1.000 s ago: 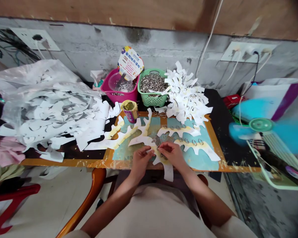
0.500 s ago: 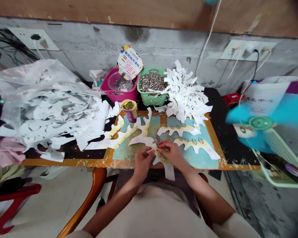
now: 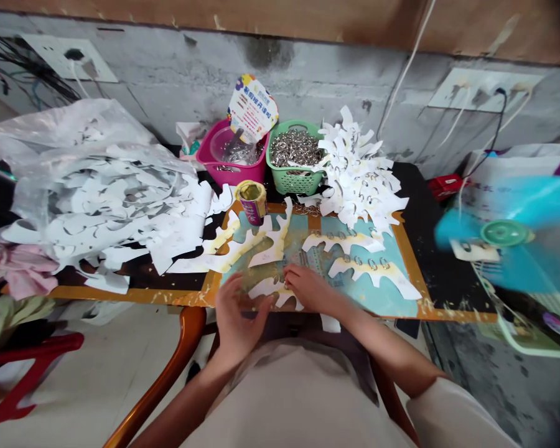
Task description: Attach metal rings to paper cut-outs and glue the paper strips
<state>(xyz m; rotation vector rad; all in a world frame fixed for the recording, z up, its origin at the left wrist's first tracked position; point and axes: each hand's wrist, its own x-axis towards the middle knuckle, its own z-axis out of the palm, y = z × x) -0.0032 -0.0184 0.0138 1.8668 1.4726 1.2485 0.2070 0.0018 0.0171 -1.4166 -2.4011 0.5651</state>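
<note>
A white cut-out strip (image 3: 262, 287) with a scalloped edge and yellowish glue lies at the front of the mat, partly covered by my right hand (image 3: 310, 290). That hand's fingers are pinched together over the strip, near small metal rings; what they hold is hidden. Off the strip's left end, my left hand (image 3: 240, 317) is raised with thumb and fingers apart, holding nothing. Two glued strips with metal rings along their edges, one upper (image 3: 343, 241) and one lower (image 3: 373, 271), lie to the right. Glue-smeared strips (image 3: 242, 249) without visible rings lie on the left.
An open glue-crusted can (image 3: 252, 204) stands at the mat's back left. Behind it are a pink basket (image 3: 231, 174) and a green basket (image 3: 296, 181) of metal rings. White cut-outs pile up right (image 3: 354, 180) and left (image 3: 116, 205). A blue fan (image 3: 506, 233) spins at right.
My left hand has left the strip, moving left and opening. My right hand has moved slightly left, staying pinched over the strip. The view has shifted a little.
</note>
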